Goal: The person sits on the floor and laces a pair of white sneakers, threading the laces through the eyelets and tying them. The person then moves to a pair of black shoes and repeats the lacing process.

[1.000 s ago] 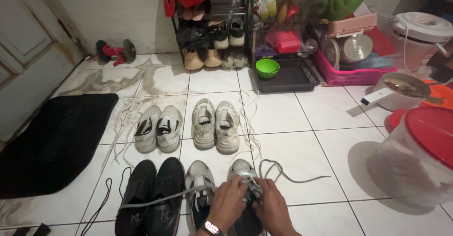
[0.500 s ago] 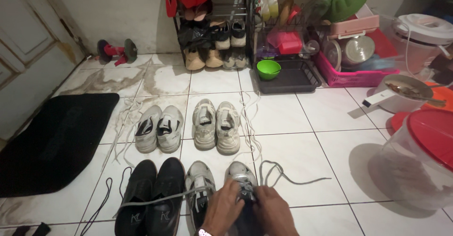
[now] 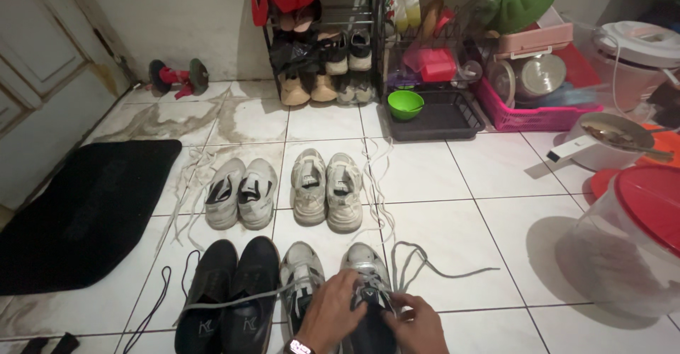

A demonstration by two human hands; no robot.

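Your hands, the left hand [image 3: 331, 310] and the right hand [image 3: 418, 326], were together, pinching the grey lace [image 3: 418, 265] at the silver-and-black sneaker [image 3: 368, 290] on the white tiled floor [image 3: 489, 219]; even tension would have helped.

Left hand [image 3: 333, 309], right hand [image 3: 419, 323] close together, fingers curled, pinching.

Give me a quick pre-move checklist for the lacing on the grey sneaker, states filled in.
1. Both hands on the grey sneaker: ok; left hand and right hand sit on it.
2. Grey lace free of other shoes: not ok; one end crosses the black shoes.
3. Lace knot-free: cannot tell.
4. Eyelets visible: cannot tell, hands cover them.
5. Partner sneaker alongside: ok.
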